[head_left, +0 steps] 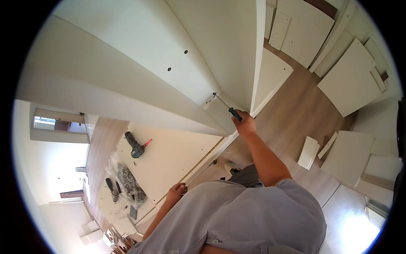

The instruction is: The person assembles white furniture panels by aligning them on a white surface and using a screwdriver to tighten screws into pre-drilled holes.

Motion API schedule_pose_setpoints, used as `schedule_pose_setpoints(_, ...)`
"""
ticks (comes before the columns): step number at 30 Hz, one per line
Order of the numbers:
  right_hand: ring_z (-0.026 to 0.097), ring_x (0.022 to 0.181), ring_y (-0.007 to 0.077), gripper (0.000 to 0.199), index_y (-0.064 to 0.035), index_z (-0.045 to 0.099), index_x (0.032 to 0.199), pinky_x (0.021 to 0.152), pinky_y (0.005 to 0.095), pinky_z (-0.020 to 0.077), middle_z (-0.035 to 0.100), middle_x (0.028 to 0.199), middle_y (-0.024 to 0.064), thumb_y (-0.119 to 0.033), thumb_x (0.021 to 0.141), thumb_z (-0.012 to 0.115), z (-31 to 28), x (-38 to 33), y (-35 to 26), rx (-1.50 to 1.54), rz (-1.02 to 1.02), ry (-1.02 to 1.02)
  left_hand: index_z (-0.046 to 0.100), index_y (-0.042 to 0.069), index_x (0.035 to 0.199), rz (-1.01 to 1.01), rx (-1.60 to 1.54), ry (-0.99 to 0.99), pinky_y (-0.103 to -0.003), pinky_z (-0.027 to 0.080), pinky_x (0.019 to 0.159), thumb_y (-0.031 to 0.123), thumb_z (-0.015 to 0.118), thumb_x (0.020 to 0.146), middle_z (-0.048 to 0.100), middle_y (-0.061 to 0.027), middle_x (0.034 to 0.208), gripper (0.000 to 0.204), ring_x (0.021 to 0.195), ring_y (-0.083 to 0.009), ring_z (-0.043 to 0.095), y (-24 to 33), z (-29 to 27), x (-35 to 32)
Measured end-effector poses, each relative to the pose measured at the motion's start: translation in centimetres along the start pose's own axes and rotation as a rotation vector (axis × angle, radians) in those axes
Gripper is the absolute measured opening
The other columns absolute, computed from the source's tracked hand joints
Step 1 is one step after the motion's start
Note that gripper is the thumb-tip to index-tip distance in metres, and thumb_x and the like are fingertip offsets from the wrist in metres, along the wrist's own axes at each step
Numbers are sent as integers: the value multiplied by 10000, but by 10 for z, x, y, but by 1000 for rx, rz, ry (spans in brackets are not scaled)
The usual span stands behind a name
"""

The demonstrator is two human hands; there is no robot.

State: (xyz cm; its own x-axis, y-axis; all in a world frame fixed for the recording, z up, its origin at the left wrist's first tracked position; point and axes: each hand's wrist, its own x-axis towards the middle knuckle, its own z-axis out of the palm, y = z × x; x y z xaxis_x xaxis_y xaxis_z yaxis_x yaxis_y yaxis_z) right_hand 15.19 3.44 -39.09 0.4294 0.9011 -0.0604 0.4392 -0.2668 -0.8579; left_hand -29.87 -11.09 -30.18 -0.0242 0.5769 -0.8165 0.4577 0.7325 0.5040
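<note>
Currently: right hand [244, 125] fingers clamp screwdriver [227, 107], tip at white bracket [209, 100] | left hand [176, 191] curled, empty, well below bracket on flat panel [169, 156] | risk: angled shaft slips off, marring upright panel [139, 46].

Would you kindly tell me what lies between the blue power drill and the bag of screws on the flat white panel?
In the head view, only bare white panel lies between the blue power drill and the clear bag of screws.

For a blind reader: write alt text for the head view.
The right hand holds a screwdriver to a small bracket on a white panel. The left hand rests by a flat board bearing a power drill.
</note>
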Motion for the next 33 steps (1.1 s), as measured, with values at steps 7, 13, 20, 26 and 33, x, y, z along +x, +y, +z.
schedule_pose_setpoints(7,687,999,341,419,-154,681,1272,834,439,568,700,1112,135,-296,881,732,0,0,-1,-102,-29,35,585,11,1346,3,44,8,-335,561,864,255,561,1039,716,-82,1115,393,986,-167,676,4,-6,-1)
schedule_pose_setpoints(13,683,780,213,450,-75,623,1308,705,337,569,717,1005,84,-320,940,704,19,11,-2,227,207,-105,606,13,1331,44,176,-18,-320,544,882,264,564,1033,726,-72,1107,392,994,-150,673,2,-4,5)
schedule_pose_setpoints(20,679,798,292,497,-69,579,1256,742,384,568,729,990,112,-407,920,720,32,33,46,518,535,-320,630,3,1305,125,234,28,-323,558,850,302,589,1014,734,-86,1095,419,938,-156,687,-3,-1,16)
schedule_pose_setpoints(26,616,679,215,281,-115,640,1096,531,343,488,654,820,56,-315,910,705,16,39,11,335,338,-507,642,29,1299,133,118,119,-332,564,786,313,623,992,732,-87,1051,419,883,-176,699,-27,-13,2)
schedule_pose_setpoints(33,518,614,114,178,-224,578,1107,424,242,333,613,852,-29,-375,1012,571,18,35,13,813,491,-433,683,45,1239,-33,47,219,-360,571,770,305,655,974,737,-111,1062,372,903,-190,714,-51,-11,-25)
